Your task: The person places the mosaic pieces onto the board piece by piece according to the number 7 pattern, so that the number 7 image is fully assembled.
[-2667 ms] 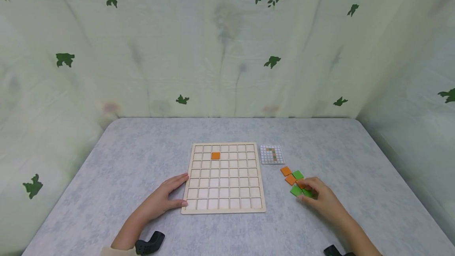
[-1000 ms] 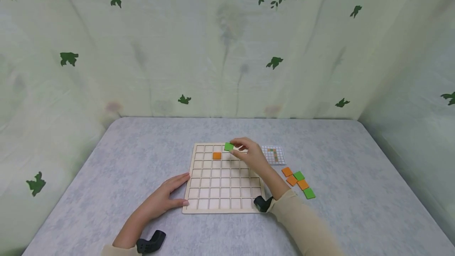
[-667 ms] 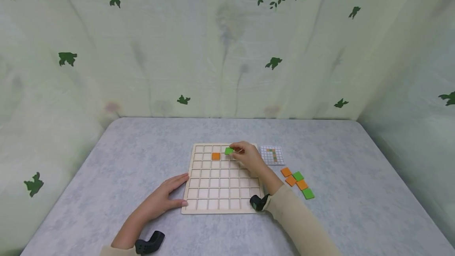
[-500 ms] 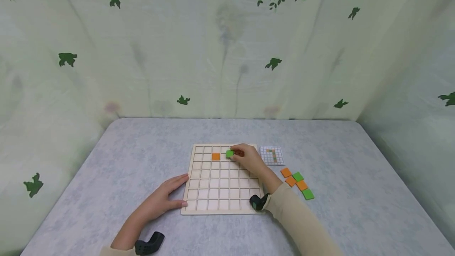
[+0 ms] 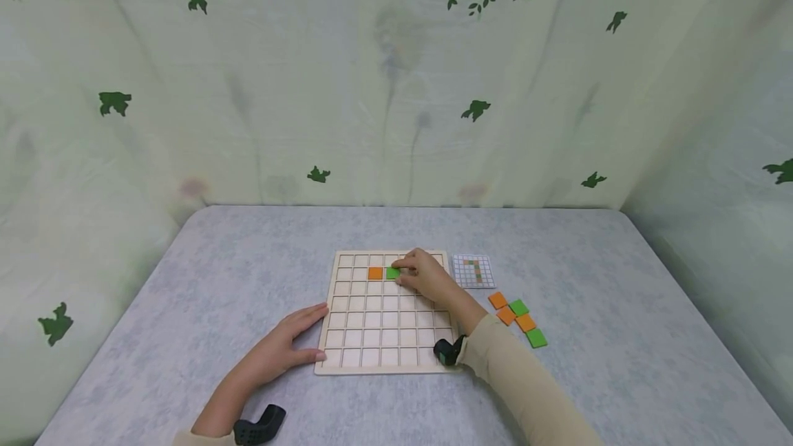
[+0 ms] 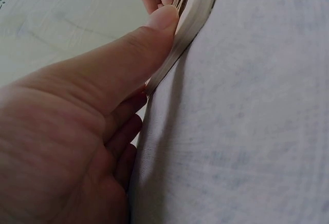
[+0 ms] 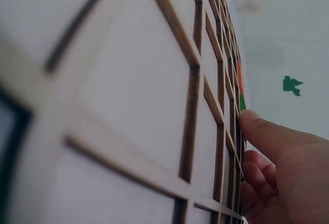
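Note:
A wooden grid board (image 5: 389,370) lies flat with an orange square tile (image 5: 375,273) in its second row from the back. Just right of that tile, a green square tile (image 5: 392,272) lies level in the adjoining cell. My right hand (image 5: 427,277) pinches the green tile's right side between thumb and index finger; in the right wrist view the thumb (image 7: 257,124) is at its edge. My left hand (image 5: 288,339) rests against the board's left edge, fingers extended, with the thumb (image 6: 162,21) on the rim near the front corner.
A small printed card (image 5: 473,271) with a coloured grid pattern lies right of the board. In front of it sit loose orange tiles (image 5: 506,315) and green tiles (image 5: 536,338). A patterned curtain stands behind the grey table (image 5: 260,246).
My right hand has taken a green tile from the loose group, carried it left over the board and lowered it into the cell beside the orange tile. My left hand has stayed put.

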A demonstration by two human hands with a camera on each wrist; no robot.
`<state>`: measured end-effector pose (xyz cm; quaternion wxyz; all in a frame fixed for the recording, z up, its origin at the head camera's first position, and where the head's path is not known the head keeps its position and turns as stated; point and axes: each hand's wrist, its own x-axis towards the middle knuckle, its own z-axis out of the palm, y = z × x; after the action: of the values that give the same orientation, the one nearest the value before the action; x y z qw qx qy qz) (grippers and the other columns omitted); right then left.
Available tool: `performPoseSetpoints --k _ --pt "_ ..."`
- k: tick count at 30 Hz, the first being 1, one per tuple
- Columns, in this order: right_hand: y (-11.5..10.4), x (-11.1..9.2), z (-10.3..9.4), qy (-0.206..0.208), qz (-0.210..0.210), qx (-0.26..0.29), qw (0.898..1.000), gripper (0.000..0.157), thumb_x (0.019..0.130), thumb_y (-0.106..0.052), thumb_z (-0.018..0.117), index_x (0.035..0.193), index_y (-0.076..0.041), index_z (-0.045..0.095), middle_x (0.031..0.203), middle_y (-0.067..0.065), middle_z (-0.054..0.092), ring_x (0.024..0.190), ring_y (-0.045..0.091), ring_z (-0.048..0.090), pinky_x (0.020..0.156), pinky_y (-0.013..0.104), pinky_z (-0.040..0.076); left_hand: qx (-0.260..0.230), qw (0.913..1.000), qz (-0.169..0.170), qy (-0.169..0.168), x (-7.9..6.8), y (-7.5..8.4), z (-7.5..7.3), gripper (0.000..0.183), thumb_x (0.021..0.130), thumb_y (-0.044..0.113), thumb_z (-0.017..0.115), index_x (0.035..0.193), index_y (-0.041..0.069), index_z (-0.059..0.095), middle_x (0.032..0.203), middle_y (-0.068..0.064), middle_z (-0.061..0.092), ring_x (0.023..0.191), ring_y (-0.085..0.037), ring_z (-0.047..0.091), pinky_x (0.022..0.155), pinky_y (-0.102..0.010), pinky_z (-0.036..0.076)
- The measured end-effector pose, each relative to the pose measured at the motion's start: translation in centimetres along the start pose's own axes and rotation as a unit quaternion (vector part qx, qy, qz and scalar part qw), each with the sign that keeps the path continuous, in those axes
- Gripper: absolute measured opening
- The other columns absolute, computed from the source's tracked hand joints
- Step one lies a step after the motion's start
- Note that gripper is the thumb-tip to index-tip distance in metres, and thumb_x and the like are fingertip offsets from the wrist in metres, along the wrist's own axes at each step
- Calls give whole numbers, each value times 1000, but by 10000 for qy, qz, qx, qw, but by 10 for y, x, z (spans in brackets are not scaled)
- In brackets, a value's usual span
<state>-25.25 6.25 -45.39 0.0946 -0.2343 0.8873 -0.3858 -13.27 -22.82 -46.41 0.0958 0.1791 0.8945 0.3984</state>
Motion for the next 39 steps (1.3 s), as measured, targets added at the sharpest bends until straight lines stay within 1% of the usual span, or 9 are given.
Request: performPoseSetpoints --k 3,8,10,15,20,26,31,34,39 --pt "-2 -1 0 -184 125 168 9996 38 87 -19 61 124 -14 56 106 2 44 91 16 45 73 30 43 -17 10000 5 18 0 0 0 81 73 42 70 139 9 36 143 -10 30 130 -36 21 99 -57 20" --pt "-2 -3 -1 -168 -50 161 9997 41 89 -20 59 128 -13 52 111 5 45 93 17 45 73 31 42 -43 10000 -2 22 0 0 1 81 73 42 70 139 9 36 143 -10 30 130 -36 21 99 -57 20" --pt "-2 -5 -3 -35 -151 245 9996 42 89 -20 58 129 -12 51 115 5 46 95 18 47 76 33 43 -31 10000 -17 14 0 -1 1 81 73 42 70 139 10 36 143 -9 30 130 -36 21 99 -57 20" --pt "-9 -15 -12 424 -329 802 9953 44 89 -22 58 129 -8 49 123 6 47 106 25 48 84 36 42 29 10000 7 11 2 0 2 81 73 44 68 139 10 36 143 -9 30 130 -36 21 99 -57 21" --pt "-13 -32 -27 957 -693 831 9895 45 87 -26 60 128 -10 50 122 8 50 107 26 47 85 36 42 14 10000 19 47 3 0 3 82 72 44 69 139 10 36 142 -9 31 130 -35 21 99 -56 20" --pt "-5 -65 -50 1436 -969 779 9818 48 85 -25 63 128 -6 49 122 7 50 109 27 47 88 39 40 21 10000 20 59 3 -1 2 81 72 44 69 139 10 36 143 -9 30 130 -35 21 100 -56 20" --pt "9 -96 -66 1710 -794 636 9800 47 84 -19 65 126 -7 50 122 8 50 107 31 47 88 47 39 19 10000 7 69 2 0 1 81 73 44 69 139 10 37 142 -9 31 130 -35 21 99 -56 20" --pt "22 -113 -71 1875 -591 378 9798 46 83 -19 65 125 -6 51 121 8 51 106 29 47 87 47 39 23 10000 -19 76 1 0 1 81 72 44 69 139 10 37 142 -9 31 130 -36 21 99 -56 20" --pt "43 -137 -73 1923 -239 21 9810 46 82 -19 67 123 -4 52 120 9 52 103 27 49 85 45 41 10 9999 -70 82 0 0 1 82 72 42 70 139 10 37 143 -9 30 130 -35 21 100 -55 20"
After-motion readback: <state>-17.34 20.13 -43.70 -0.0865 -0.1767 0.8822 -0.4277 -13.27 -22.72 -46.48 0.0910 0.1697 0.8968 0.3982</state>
